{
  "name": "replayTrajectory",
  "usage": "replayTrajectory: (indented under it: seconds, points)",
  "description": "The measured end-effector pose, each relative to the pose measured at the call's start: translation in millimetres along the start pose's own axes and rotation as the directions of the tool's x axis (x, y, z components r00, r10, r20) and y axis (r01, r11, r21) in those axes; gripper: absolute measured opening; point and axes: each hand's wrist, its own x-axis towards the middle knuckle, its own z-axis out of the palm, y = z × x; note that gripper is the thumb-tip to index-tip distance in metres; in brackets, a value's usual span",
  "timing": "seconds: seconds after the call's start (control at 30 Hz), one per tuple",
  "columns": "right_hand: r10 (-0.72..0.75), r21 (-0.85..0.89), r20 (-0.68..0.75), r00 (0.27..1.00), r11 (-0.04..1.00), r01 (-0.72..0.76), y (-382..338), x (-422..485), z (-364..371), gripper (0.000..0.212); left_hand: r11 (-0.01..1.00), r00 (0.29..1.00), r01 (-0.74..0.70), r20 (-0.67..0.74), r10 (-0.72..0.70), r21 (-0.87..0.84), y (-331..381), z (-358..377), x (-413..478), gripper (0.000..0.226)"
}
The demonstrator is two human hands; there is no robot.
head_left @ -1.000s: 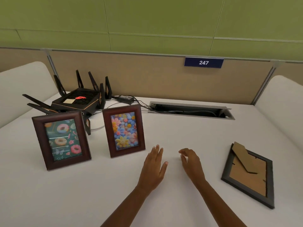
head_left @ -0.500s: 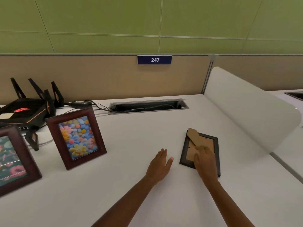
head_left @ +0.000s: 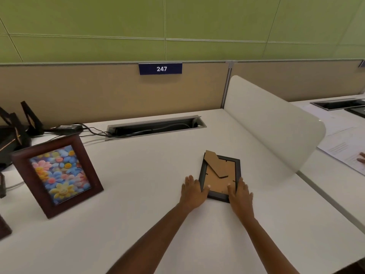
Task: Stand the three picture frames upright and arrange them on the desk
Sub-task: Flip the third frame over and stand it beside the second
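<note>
At the far left edge a corner of a brown frame (head_left: 4, 228) shows at the counter's (head_left: 138, 194) near side; most of it is cut off. Behind it sits a black router (head_left: 11, 135) with upright antennas, its cables (head_left: 92, 131) running right to a slot (head_left: 156, 126) in the counter. Just in front of the router stands a second brown frame (head_left: 56, 175), upright and leaning back, with a picture of coloured flowers facing the camera.

Above the slot, a blue plate (head_left: 160, 68) on the tan partition reads 247.

Right of centre lies the black frame (head_left: 220, 176), face down and flat on the counter, cardboard back up, its cardboard stand (head_left: 216, 165) slanting across the back. The left hand (head_left: 194, 192) rests at the frame's near left corner, fingers (head_left: 190, 179) spread on the counter along the left edge and thumb on the cardboard. The right hand (head_left: 240, 195) covers the near right corner, fingers over the right edge, thumb on the cardboard. Both hands touch the frame loosely, uncurled; whether either has gripped it I cannot tell.

Right of the frame a white divider (head_left: 276, 123) rises from the counter. Beyond it, papers (head_left: 341, 149) lie on the next desk, with another person's fingertips (head_left: 361, 158) at the right edge.
</note>
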Motion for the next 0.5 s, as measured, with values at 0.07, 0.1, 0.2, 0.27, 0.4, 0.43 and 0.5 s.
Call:
replayTrajectory:
  seconds: [0.07, 0.1, 0.2, 0.27, 0.4, 0.43, 0.5]
  points:
    - [0.002, 0.086, -0.008, 1.000, 0.996, -0.002, 0, 2, 1, 0.047, 0.999, 1.000, 0.004, -0.004, -0.005, -0.042, 2, 2, 1, 0.067]
    - [0.018, 0.147, -0.019, 1.000, 0.989, -0.015, 0, 4, 0, 0.039, 0.998, 1.000, 0.008, -0.005, -0.008, -0.067, 3, 2, 2, 0.068]
    - [0.070, 0.312, -0.017, 0.997, 0.948, -0.062, -8, 3, -4, 0.024, 0.991, 1.000, 0.026, -0.011, -0.028, -0.131, 7, 2, 3, 0.071]
    - [0.118, 0.358, -0.015, 0.993, 0.928, -0.105, -12, 2, -7, 0.043, 0.987, 0.999, 0.041, -0.017, -0.044, -0.157, 10, 2, 3, 0.072]
    - [0.165, 0.442, -0.034, 0.986, 0.887, -0.133, -11, 4, -10, 0.040, 0.981, 0.998, 0.053, -0.026, -0.058, -0.188, 13, 0, 3, 0.069]
    - [0.173, 0.462, -0.039, 0.984, 0.876, -0.136, -11, 5, -12, 0.037, 0.979, 0.998, 0.050, -0.034, -0.058, -0.198, 15, 0, 2, 0.066]
    - [0.195, 0.488, -0.035, 0.980, 0.859, -0.154, -12, 8, -13, 0.035, 0.973, 0.995, 0.051, -0.071, -0.068, -0.226, 18, 0, 0, 0.061]
